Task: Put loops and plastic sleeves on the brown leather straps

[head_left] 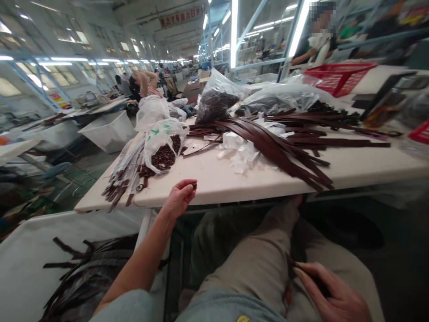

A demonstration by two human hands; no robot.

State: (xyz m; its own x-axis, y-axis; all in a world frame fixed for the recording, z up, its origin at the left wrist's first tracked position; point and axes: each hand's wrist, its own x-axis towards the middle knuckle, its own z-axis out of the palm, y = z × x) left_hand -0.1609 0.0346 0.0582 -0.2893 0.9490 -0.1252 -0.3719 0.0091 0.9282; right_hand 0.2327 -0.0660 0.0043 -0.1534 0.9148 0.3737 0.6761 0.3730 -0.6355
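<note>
Pinching a piece (195,185), small, dark; left hand (178,197)

I see white tube lights (233,33) glaring beyond the far edge of the pale, evenly lit surface (214,181). Beneath its near edge falls dim shadow. Toward its right end my remote view turns blurred and stretched.

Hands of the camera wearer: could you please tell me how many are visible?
2: left hand by the near edge of the table, right hand over the lap.
</note>
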